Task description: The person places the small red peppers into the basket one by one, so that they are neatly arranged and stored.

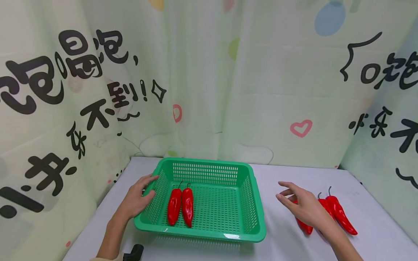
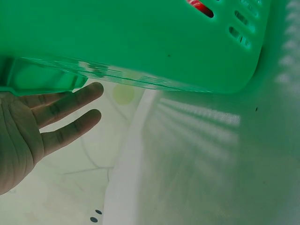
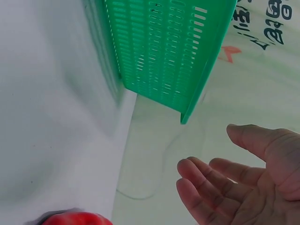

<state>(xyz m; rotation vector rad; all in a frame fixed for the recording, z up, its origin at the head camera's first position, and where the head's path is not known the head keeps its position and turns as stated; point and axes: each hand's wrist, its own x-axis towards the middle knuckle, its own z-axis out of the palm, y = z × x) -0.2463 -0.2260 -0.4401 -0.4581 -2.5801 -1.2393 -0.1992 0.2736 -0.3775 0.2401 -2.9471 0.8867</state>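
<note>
A green plastic basket (image 1: 212, 236) stands on the white table in the head view, two red chili peppers (image 1: 174, 206) lying side by side in its left half. At the basket's left rim is my left hand (image 1: 138, 195), fingers spread and fairly straight along the edge; the left wrist view shows two fingers (image 2: 70, 133) beneath the green rim. To the right of the basket, my right hand (image 1: 303, 204) hovers with loosely bent fingers and nothing in them. Several more red chili peppers (image 1: 341, 214) lie under and beside it, partly hidden by the hand and forearm.
A pale curtain (image 1: 261, 90) with black lettering and coloured shapes hangs behind the table and along both sides. The white table (image 1: 277, 246) reaches back to it. A black band (image 1: 134, 252) shows at the left wrist.
</note>
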